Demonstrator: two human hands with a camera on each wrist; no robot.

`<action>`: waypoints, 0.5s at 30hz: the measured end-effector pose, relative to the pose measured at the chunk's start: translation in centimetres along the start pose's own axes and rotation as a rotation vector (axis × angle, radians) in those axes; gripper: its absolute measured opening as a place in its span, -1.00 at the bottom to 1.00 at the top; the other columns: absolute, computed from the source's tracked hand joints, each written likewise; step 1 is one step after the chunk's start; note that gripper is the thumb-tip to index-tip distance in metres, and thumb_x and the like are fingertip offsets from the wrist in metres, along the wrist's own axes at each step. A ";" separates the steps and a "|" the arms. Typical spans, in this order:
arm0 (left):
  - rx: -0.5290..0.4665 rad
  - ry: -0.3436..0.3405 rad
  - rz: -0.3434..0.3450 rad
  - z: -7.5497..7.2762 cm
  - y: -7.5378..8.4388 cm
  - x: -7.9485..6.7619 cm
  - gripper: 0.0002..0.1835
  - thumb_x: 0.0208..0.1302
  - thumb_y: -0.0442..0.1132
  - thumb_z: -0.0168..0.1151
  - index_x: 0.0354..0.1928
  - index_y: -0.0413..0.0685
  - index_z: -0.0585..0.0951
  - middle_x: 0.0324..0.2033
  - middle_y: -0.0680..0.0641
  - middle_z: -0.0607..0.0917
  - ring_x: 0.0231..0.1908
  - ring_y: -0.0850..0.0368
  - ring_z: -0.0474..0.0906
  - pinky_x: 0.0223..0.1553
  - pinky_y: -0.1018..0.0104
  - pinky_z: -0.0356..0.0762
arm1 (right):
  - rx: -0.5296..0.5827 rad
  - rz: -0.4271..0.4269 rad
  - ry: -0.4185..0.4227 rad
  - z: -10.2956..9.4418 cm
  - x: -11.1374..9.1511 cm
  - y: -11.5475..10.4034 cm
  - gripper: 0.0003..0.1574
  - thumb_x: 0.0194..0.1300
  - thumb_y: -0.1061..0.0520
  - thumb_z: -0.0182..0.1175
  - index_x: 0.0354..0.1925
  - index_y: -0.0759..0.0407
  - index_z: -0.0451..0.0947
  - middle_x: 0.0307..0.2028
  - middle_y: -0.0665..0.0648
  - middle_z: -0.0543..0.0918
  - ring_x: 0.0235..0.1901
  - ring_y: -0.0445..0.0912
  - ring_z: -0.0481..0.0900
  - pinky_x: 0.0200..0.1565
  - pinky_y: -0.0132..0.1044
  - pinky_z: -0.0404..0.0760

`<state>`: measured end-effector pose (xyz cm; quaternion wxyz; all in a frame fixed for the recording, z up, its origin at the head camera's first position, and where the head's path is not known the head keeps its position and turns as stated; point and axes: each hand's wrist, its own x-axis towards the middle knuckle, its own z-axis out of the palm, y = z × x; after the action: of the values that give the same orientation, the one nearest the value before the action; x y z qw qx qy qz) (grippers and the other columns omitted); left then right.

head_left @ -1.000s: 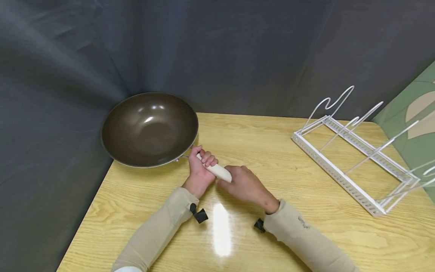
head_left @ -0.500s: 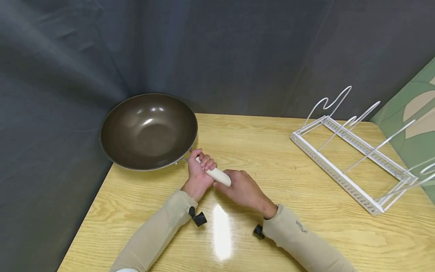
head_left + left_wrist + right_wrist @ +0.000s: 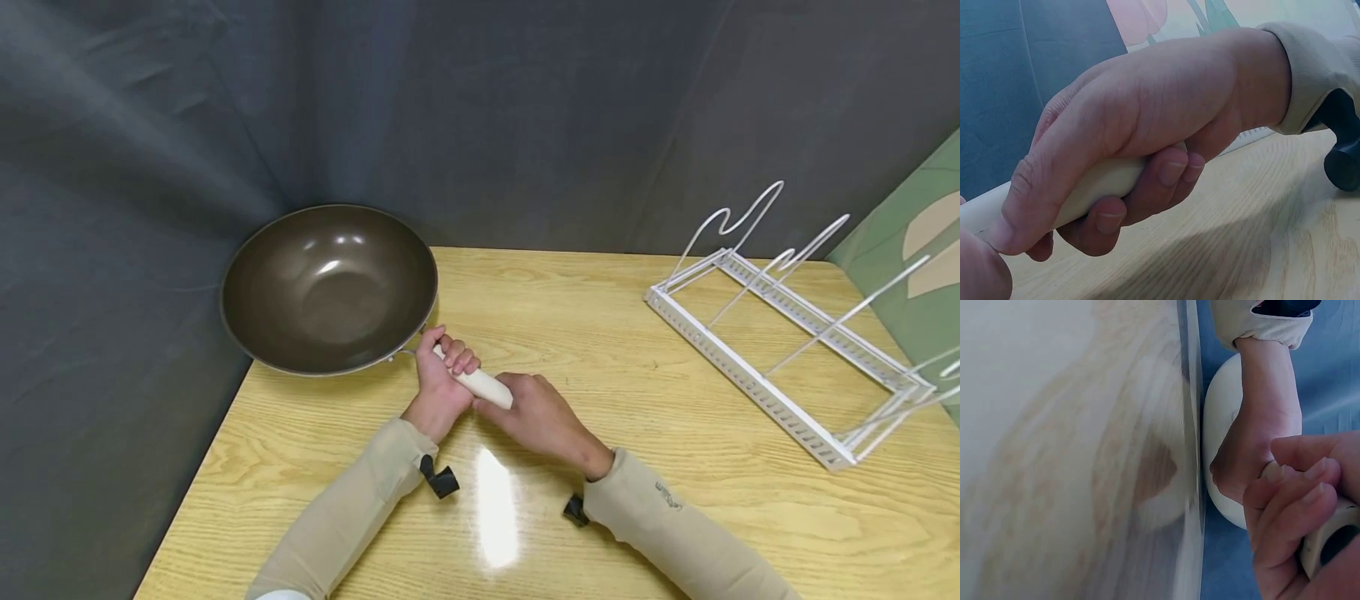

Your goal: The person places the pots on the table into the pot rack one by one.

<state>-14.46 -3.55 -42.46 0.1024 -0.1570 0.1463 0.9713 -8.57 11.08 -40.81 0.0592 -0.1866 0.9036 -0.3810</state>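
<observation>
At the left in the head view is a wok (image 3: 330, 292) with a dark brown inside, its mouth tipped toward me. Its pale outer wall (image 3: 1221, 412) shows in the right wrist view. A cream handle (image 3: 483, 386) runs from it toward the right. My left hand (image 3: 442, 383) grips the handle near the wok, thumb along it. Around the handle's end my right hand (image 3: 538, 421) is wrapped; its curled fingers (image 3: 1107, 219) show under the handle in the left wrist view. The two hands are close together, and most of the handle is hidden in them.
A white wire rack (image 3: 757, 392) with upright loops stands on the right of the wooden table (image 3: 570, 317). A dark curtain (image 3: 540, 125) hangs behind and to the left. A green patterned panel (image 3: 915, 242) borders the right side.
</observation>
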 end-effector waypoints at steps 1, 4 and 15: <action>0.002 -0.003 0.002 0.0 0.0 0.0 -0.61 0.24 -0.18 -0.06 -0.77 0.05 0.25 -0.92 0.13 0.21 -0.89 0.29 0.09 -0.83 0.44 0.13 | 0.002 0.003 0.001 0.0 0.0 0.0 -0.73 0.21 -0.16 0.23 -0.40 -0.02 0.52 -0.68 -0.07 0.43 -0.74 -0.24 0.32 -0.71 -0.33 0.32; 0.012 -0.009 0.008 -0.1 0.0 -0.1 -0.59 0.29 -0.18 -0.13 -0.76 0.05 0.24 -0.92 0.13 0.20 -0.89 0.29 0.10 -0.82 0.44 0.13 | 0.012 0.007 0.001 0.1 0.0 0.0 -0.73 0.20 -0.14 0.25 -0.38 0.01 0.53 -0.68 -0.06 0.43 -0.73 -0.23 0.32 -0.70 -0.31 0.32; 0.062 -0.058 0.009 0.2 0.4 -0.2 -0.61 0.23 -0.19 -0.06 -0.77 0.06 0.24 -0.92 0.12 0.21 -0.88 0.28 0.09 -0.82 0.44 0.14 | 0.035 0.008 0.030 0.4 0.0 -0.1 -0.73 0.19 -0.12 0.26 -0.30 0.03 0.55 -0.67 -0.06 0.42 -0.73 -0.23 0.31 -0.71 -0.32 0.30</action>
<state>-14.43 -3.88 -42.08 0.1070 -0.1249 0.1740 0.9709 -8.45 10.76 -41.00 0.0502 -0.1762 0.8984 -0.3993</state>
